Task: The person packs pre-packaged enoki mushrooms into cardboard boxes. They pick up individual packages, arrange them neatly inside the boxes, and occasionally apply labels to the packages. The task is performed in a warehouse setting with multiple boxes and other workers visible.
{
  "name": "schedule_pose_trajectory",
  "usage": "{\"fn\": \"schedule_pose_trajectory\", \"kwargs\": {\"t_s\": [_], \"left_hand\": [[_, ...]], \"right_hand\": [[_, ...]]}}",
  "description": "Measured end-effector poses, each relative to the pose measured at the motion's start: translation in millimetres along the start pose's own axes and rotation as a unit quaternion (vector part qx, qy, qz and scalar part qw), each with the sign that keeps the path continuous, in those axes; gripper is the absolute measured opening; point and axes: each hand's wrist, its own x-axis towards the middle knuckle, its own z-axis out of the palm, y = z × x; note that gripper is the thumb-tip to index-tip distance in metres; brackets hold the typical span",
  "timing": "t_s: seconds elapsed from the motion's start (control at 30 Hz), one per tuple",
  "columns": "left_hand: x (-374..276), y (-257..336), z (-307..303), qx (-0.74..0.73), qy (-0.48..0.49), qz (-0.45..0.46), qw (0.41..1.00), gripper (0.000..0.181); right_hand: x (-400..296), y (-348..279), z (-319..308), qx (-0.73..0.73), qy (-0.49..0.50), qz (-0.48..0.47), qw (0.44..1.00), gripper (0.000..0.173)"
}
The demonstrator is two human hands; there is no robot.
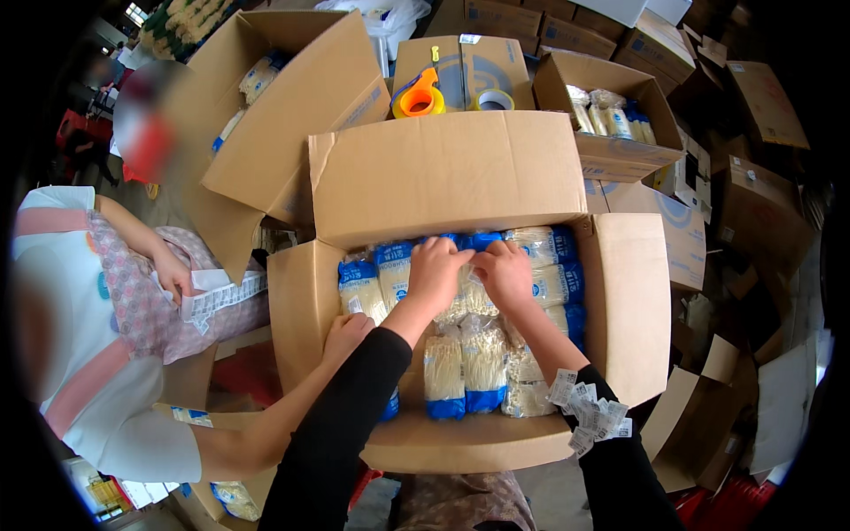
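Before me stands an open cardboard box (445, 179) packed with clear and blue bags of enoki mushrooms (485, 362). My left hand (435, 275) and my right hand (506, 275) meet over the bags towards the far side. Their fingertips almost touch, with thumbs and forefingers bent together. Whether they pinch a label or the bag film is too small to tell. A mushroom bag (471, 299) lies just below my fingers, partly covered by them. Several printed stickers (591, 415) cling to my right black sleeve.
A co-worker's hand (346, 335) reaches over the box's left side; the other holds a label strip (226, 292). Behind the box are an orange tape dispenser (418, 99) and a tape roll (495, 100). Other open boxes stand left (299, 99) and right (624, 149).
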Motion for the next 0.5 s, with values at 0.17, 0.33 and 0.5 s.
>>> {"fn": "schedule_pose_trajectory", "kwargs": {"t_s": [0.17, 0.33, 0.5], "left_hand": [[9.9, -13.0, 14.8, 0.019, -0.044, -0.021, 0.999, 0.026], [9.8, -21.8, 19.8, 0.021, 0.029, 0.027, 0.999, 0.014], [8.0, -26.4, 21.4, 0.029, 0.041, 0.034, 0.998, 0.013]], "right_hand": [[8.0, 5.8, 1.4, 0.013, -0.024, 0.016, 0.999, 0.006], [17.5, 5.2, -0.7, -0.002, -0.06, 0.018, 0.998, 0.005], [21.7, -0.9, -0.7, -0.028, -0.114, 0.019, 0.993, 0.007]]}}
